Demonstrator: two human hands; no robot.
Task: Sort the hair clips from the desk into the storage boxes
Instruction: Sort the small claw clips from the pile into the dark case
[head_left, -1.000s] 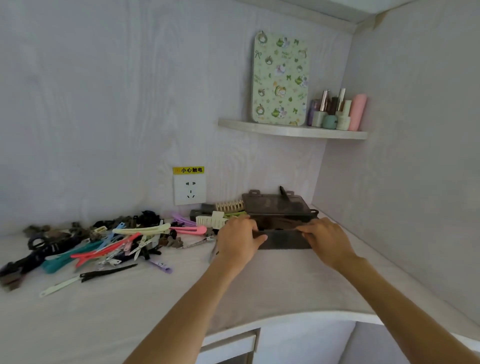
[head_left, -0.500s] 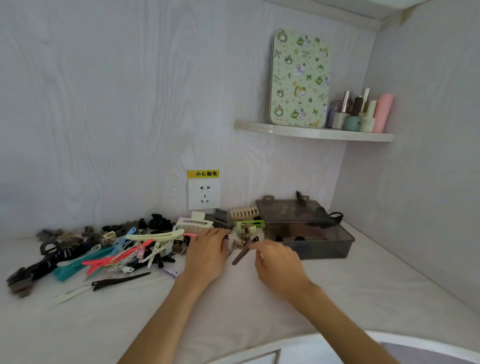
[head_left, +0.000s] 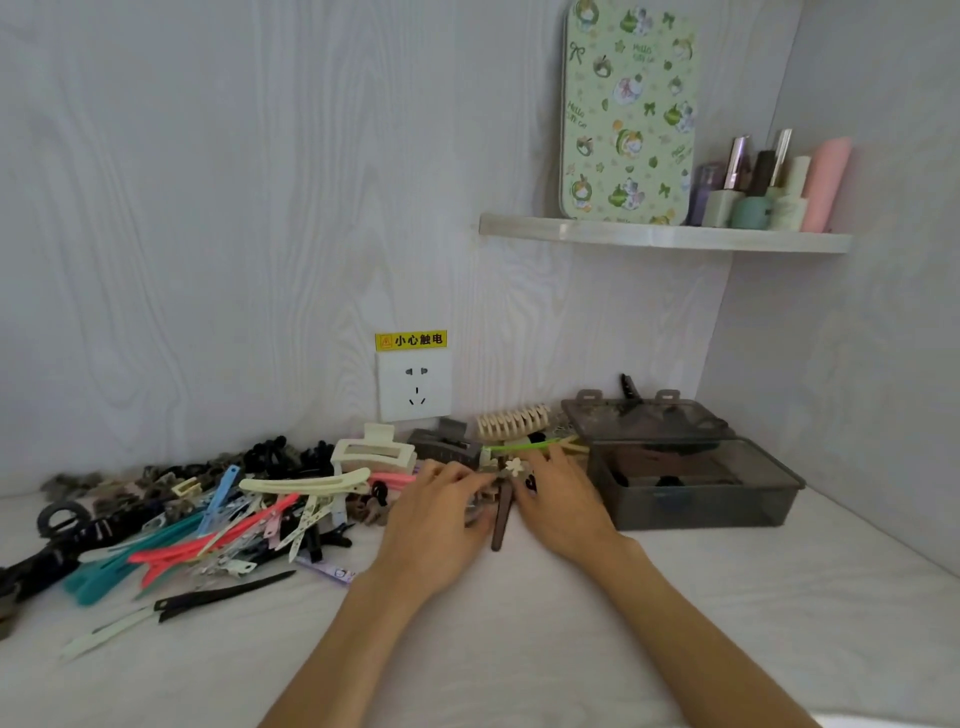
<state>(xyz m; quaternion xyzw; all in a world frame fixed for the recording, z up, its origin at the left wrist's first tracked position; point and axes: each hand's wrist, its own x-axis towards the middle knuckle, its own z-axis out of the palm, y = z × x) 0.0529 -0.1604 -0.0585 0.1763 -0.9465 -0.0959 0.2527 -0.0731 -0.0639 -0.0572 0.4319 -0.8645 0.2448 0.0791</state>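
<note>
A heap of hair clips (head_left: 218, 519) in many colours and sizes lies along the left and middle of the white desk (head_left: 519, 639). A dark see-through storage box (head_left: 696, 499) stands open at the back right, with dark clips inside and its lid (head_left: 644, 415) behind it. My left hand (head_left: 434, 525) has its fingers curled and its fingertips pinch a small cluster of clips beside a flower clip (head_left: 514, 466). My right hand (head_left: 563, 506) lies with fingers stretched over clips next to the box, reaching a thin green clip (head_left: 519, 446). A long brown clip (head_left: 500, 519) lies between my hands.
A wall socket (head_left: 414, 384) with a yellow warning label sits behind the heap. A corner shelf (head_left: 665, 236) above the box carries a green patterned tin and several small bottles. Cream claw clips (head_left: 371, 452) stand at the back of the desk, by the wall.
Both hands left the box front and moved left to the clips beside it. They have closed in around the brown clip and flower clip. The view has moved closer.
</note>
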